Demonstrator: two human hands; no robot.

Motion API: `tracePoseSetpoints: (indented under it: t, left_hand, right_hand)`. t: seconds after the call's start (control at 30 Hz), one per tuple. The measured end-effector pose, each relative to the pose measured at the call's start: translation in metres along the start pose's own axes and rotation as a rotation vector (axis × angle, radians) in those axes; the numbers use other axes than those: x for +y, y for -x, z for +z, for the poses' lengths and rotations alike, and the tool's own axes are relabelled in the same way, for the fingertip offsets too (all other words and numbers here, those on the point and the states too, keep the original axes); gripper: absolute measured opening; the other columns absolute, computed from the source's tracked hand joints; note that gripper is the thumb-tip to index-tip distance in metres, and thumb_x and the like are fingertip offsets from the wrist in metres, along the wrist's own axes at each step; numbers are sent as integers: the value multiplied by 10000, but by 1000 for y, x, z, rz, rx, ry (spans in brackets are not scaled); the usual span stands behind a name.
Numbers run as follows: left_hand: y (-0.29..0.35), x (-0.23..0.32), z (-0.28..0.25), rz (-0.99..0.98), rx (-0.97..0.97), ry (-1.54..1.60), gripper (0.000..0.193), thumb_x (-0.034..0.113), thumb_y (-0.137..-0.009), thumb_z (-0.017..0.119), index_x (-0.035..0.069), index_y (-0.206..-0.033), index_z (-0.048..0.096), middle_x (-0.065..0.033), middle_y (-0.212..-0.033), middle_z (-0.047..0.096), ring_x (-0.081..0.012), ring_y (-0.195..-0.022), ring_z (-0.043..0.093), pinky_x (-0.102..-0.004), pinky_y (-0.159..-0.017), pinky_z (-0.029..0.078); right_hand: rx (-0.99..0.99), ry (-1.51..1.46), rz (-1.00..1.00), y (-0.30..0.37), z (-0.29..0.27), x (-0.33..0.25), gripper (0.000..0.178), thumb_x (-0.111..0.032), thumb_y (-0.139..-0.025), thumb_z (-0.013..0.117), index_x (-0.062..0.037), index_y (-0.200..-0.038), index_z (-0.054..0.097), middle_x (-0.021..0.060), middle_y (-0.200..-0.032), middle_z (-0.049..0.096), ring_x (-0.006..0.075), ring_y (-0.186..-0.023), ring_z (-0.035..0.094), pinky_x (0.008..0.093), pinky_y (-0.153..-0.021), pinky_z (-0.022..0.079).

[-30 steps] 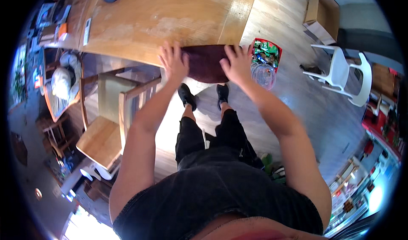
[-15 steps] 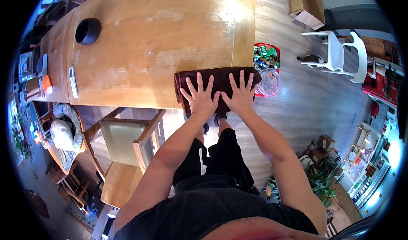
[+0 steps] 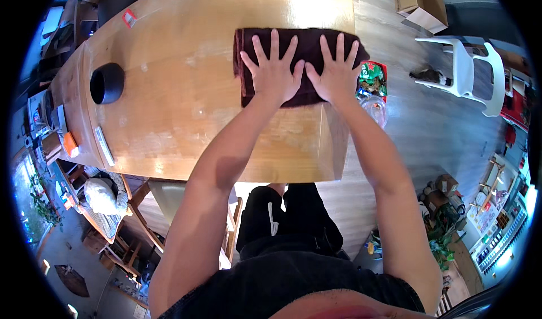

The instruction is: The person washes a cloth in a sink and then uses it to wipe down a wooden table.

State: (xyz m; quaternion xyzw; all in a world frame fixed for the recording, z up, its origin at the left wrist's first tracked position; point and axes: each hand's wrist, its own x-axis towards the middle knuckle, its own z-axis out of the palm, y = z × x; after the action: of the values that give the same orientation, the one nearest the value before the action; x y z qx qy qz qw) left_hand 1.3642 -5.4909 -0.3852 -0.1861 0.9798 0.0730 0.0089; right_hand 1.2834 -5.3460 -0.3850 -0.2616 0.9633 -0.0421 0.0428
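Observation:
A dark brown folded cloth (image 3: 309, 43) lies flat near the right end of the wooden table (image 3: 175, 87), its right edge reaching the table's side. Both palms press down on it. My left hand (image 3: 275, 72) has its fingers spread over the cloth's left half, pointing away from me. My right hand (image 3: 337, 75) rests on the right half, fingers also apart. The two thumbs nearly touch in the middle. Neither hand grips the cloth.
A black round bowl (image 3: 107, 83) stands at the table's left, with a white flat object (image 3: 105, 145) near it. Past the right edge sits a red bin (image 3: 384, 73) holding green packaging. A white chair (image 3: 464, 73) stands farther right, and a wooden chair (image 3: 169, 197) at the near side.
Both hands have slid the cloth away from me, from the table's near edge toward its far side. My body has leaned closer over the table.

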Motion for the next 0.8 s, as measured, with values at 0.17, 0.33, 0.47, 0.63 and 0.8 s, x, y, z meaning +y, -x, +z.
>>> tracePoseSetpoints:
  t: [0.17,0.33,0.47,0.63,0.8]
  left_hand:
    - [-109,-10,4,-7,83,-73,630,576,-1013,380,367,-1600,284,-116,-1696,160,-518,-1519,112,-781,-1133,109]
    - [-195,-13,-24,-12,2,11,623,521,-1007,427,272,-1576,374,-150,-1677,210,-473,-1524,144,-744,-1160,110]
    - [-235,-21,-26,7,86,25,608,511,-1009,428,254,-1559,401,-142,-1618,350,-475,-1500,215,-719,-1170,139]
    - [-246,-15,-34,-7,43,32,603,514,-1004,437,254,-1547,418,-132,-1613,362,-450,-1498,235,-708,-1176,138]
    - [-208,-13,-24,11,62,43,626,504,-996,445,262,-1571,385,-120,-1652,293,-450,-1517,188,-703,-1186,115]
  right_hand:
    - [130,21,-54,-112,4,11,828,-702,-863,552,-318,-1574,366,164,-1668,232,535,-1506,140,798,-1038,277]
    - [415,34,-195,-198,-11,16,638,-506,-945,605,-153,-1468,517,217,-1490,497,473,-1401,396,547,-1087,441]
    - [-26,-67,-69,-244,-36,16,805,-678,-898,528,-242,-1561,395,185,-1603,355,532,-1471,226,640,-1166,286]
    - [-27,-29,-34,-255,-33,15,800,-693,-907,492,-246,-1562,392,175,-1614,343,520,-1479,216,723,-1147,210]
    - [199,-34,-66,-203,-17,12,747,-601,-913,547,-225,-1547,428,172,-1627,322,506,-1485,218,755,-1116,202]
